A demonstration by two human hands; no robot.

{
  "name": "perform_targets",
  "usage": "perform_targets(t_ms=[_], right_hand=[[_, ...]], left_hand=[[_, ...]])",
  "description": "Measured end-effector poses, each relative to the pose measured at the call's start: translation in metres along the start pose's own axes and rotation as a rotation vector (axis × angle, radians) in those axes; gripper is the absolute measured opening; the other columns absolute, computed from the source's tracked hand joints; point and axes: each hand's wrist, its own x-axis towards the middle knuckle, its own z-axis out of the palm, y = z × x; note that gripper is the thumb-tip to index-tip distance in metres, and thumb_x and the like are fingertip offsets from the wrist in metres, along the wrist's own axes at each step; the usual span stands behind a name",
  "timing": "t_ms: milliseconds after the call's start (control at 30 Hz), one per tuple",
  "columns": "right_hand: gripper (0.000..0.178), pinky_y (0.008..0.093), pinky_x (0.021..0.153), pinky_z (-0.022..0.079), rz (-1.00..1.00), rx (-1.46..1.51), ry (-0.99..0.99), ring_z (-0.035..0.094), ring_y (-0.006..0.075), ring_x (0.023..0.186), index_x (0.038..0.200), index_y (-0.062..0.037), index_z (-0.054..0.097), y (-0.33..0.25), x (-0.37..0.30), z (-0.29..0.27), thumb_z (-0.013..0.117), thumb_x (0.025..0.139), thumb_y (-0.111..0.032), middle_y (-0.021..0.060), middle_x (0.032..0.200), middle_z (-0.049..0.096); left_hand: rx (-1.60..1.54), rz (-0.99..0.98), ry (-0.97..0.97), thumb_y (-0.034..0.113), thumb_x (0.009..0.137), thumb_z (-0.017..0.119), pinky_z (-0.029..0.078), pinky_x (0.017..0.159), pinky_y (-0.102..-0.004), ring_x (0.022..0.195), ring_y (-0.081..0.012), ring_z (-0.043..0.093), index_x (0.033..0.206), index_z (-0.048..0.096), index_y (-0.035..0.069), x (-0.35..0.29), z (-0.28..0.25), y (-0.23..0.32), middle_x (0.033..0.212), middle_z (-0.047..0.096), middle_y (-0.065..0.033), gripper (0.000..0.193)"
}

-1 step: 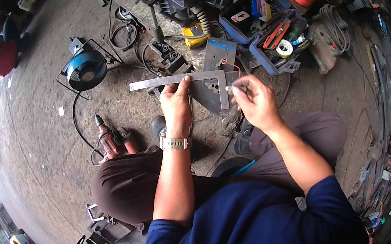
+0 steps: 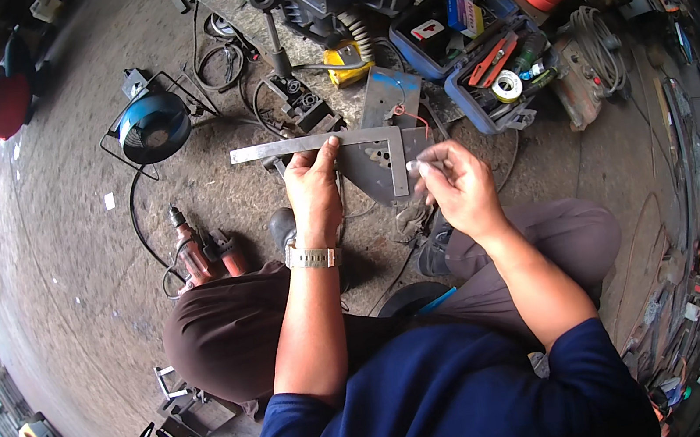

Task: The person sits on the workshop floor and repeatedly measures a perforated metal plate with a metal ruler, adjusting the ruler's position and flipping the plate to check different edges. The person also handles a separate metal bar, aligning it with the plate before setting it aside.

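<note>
My left hand point(image 2: 315, 189) grips a steel try square point(image 2: 288, 147) by its long arm, thumb on top and fingers beneath. The square's short arm point(image 2: 399, 172) points toward me on the right. Beneath it lies a dark steel plate point(image 2: 367, 179) with several holes, partly hidden by the square. Just right of the short arm, apart from it, my right hand point(image 2: 458, 182) is closed in a pinch. A small whitish piece point(image 2: 414, 166) sticks out from its fingertips; its exact kind does not show.
A metal plate with a blue mark point(image 2: 387, 94) and a clamp-like block point(image 2: 304, 105) lie beyond the square. Far right stands an open blue toolbox point(image 2: 478, 118). To the left are a blue fan point(image 2: 146, 130) and a red power drill point(image 2: 190, 248), with cables across the floor.
</note>
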Motion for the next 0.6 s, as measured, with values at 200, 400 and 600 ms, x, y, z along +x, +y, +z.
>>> perform_targets(t_ms=[200,400,600], right_hand=[[0.015,0.0209,0.048,0.049,0.4,0.437,-0.05,0.062,0.008,0.063,0.093,-0.0027,0.061,0.025,-0.015,-0.016,0.065,0.097,-0.017,0.0033,0.08,0.065],[0.028,0.0193,0.04,0.039,0.54,0.256,-0.012,0.052,0.0048,0.048,0.079,-0.0083,0.058,0.031,-0.016,-0.006,0.07,0.095,-0.027,-0.0017,0.066,0.056],[0.027,0.0195,0.038,0.035,0.489,0.198,-0.061,0.045,0.0033,0.044,0.078,-0.0084,0.056,0.038,-0.014,-0.001,0.067,0.096,-0.025,-0.0024,0.063,0.054]], left_hand=[[-0.056,-0.007,-0.013,0.012,0.091,0.073,0.044,0.075,-0.0251,0.08,-0.0091,0.057,0.102,0.068,0.0,0.006,0.003,-0.002,0.093,0.069,-0.0032,0.017],[-0.051,-0.07,0.017,0.011,0.091,0.072,0.045,0.077,-0.0262,0.082,-0.0105,0.059,0.102,0.068,0.0,0.005,0.003,0.002,0.094,0.07,-0.0038,0.016],[-0.054,-0.018,0.01,0.01,0.091,0.073,0.045,0.075,-0.0264,0.081,-0.0103,0.059,0.101,0.068,0.0,0.007,0.003,-0.001,0.093,0.069,-0.0036,0.015]])
